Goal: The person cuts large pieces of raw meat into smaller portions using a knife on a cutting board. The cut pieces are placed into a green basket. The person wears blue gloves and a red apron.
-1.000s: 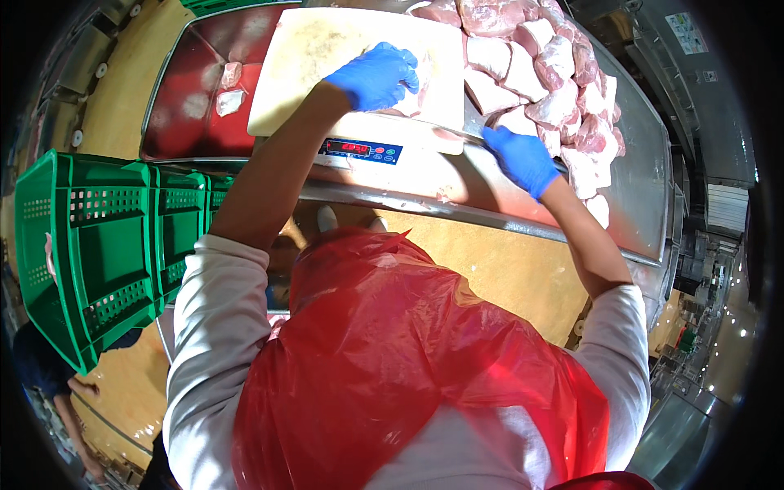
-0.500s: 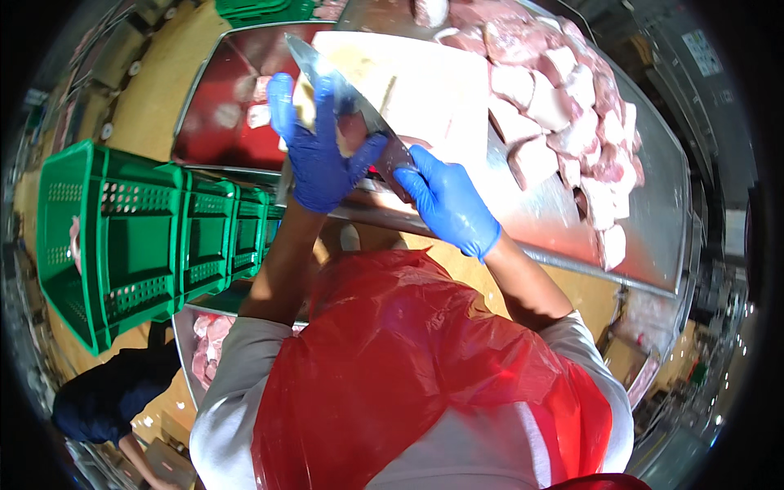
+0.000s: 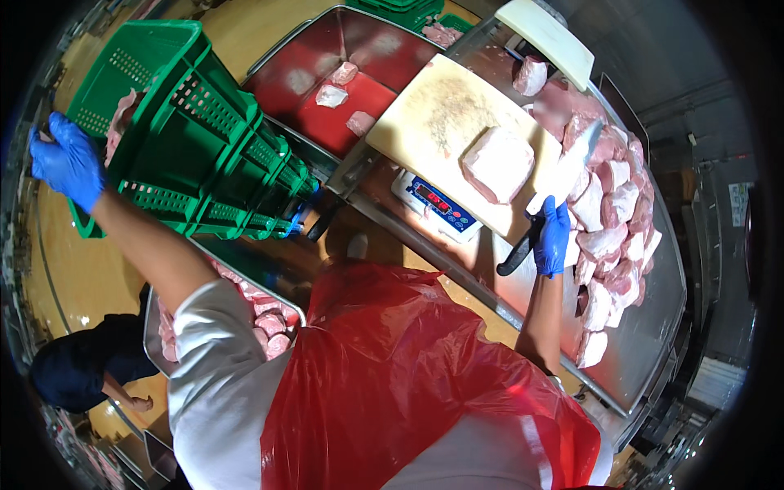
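My left hand, in a blue glove, is stretched far left at the rim of the top green crate, fingers apart and holding nothing I can see. A strip of pink meat lies in that crate. In my right hand, also blue-gloved, is a large knife with a black handle. Its blade points away and to the right, over the board's right edge and the meat heap. One thick chunk of meat sits on the pale cutting board, left of the knife.
A digital scale shows below the board. Several meat chunks are heaped on the steel table. Small pieces lie in a red-bottomed metal tray. A meat-filled tub is under my left arm; a person stands lower left.
My left hand has moved from the board out left to the crate. My right hand has carried the knife rightward, off the board's middle. The whole view has swung, uncovering the chunk and scale.
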`<state>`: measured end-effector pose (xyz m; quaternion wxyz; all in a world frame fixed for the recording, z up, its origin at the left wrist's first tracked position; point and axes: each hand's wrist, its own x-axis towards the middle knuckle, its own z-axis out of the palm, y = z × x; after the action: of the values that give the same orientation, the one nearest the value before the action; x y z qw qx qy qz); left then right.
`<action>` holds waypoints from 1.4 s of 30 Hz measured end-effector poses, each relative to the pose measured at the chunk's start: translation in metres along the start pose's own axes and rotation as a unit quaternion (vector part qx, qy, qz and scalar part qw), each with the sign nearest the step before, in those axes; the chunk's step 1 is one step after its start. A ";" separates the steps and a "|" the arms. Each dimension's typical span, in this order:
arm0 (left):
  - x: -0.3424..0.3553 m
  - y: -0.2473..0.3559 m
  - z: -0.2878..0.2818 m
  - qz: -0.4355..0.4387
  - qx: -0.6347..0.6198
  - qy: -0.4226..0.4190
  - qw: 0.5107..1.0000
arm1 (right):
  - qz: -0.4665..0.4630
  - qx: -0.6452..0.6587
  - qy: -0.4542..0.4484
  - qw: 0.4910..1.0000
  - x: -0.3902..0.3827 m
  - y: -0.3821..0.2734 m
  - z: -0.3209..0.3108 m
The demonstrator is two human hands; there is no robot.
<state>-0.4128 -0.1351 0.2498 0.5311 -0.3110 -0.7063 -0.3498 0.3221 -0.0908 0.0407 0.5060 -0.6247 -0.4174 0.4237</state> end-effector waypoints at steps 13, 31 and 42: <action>-0.344 0.321 -0.018 0.144 -0.697 -0.336 0.617 | 0.039 0.101 -0.078 0.991 0.035 -0.015 0.078; -0.218 0.331 0.027 -0.580 -0.610 -0.537 0.052 | -0.030 0.205 -0.153 0.966 -0.046 -0.095 0.101; -0.311 0.473 -0.020 -0.053 -0.862 -0.402 0.305 | 0.060 0.151 0.170 0.972 -0.164 0.028 -0.058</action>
<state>0.0567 0.0929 0.0301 -0.4086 -0.6554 -0.1440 -0.6187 0.3323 -0.2664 0.0378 0.6316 -0.6276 -0.2187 0.3991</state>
